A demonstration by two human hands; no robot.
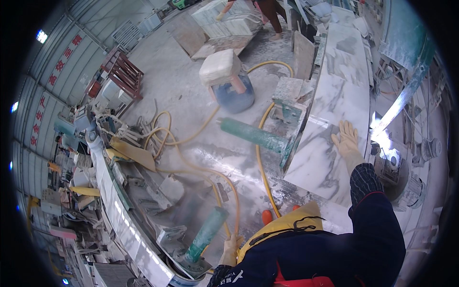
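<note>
At about 9 o'clock we see a long curved marble piece (125,221) lying along the left side, with cluttered tools and stone bits beside it. Near 8 o'clock yellow hoses (201,168) run in loops over the wet, dusty floor (177,81).

At 6 o'clock our left hand (230,250), in a pale glove, is low by the lower edge. It rests just beside a green cylinder post (206,233) which stands on a metal base; the fingers look curled, but we cannot tell if they really grip something.

In the middle, near 12 o'clock, a white block sits on a blue drum (234,93). A second green post (253,135) lies almost flat and meets the edge of the worktop.

At about 2 o'clock our right hand (346,138), also gloved, lies flat with the fingers spread wide on the white marble slab (330,110) with grey veins. It holds nothing; the palm only presses on the stone. The slab lies on the worktop and reaches from 4 o'clock up to 1 o'clock. Just right of this hand, near 3 o'clock, a cutting machine (399,172) stands beside the slab edge.

At the top, near 12 o'clock, the legs of another person (270,14) are seen by stacked slabs.
</note>
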